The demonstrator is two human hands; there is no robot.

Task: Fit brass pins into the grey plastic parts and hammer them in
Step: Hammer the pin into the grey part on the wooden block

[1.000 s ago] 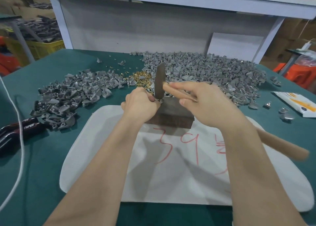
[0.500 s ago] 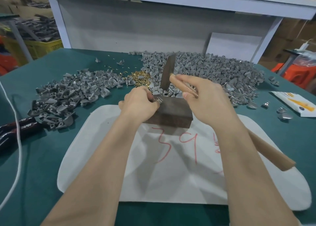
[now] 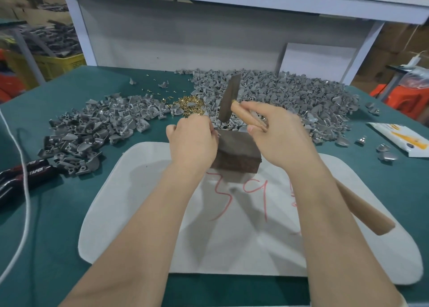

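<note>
My left hand [image 3: 191, 141] pinches a small grey plastic part at the left top edge of a dark wooden block [image 3: 239, 154]; the part is mostly hidden by my fingers. My right hand [image 3: 276, 137] grips the wooden handle of a hammer [image 3: 228, 102] just behind its dark metal head, which is raised above the block. A heap of brass pins [image 3: 190, 105] lies beyond my left hand. Grey plastic parts form a big pile [image 3: 290, 97] at the back right and a second pile [image 3: 92, 130] at the left.
The block stands on a white sheet [image 3: 243, 232] with red writing, on a green table [image 3: 58, 213]. Black pliers [image 3: 25, 174] and a white cord [image 3: 21, 167] lie at the left. A white packet [image 3: 401, 141] and a few loose parts [image 3: 383, 151] lie at the right.
The hammer head has risen from just above the block to higher over it. My left hand stays at the block's left edge with the part.
</note>
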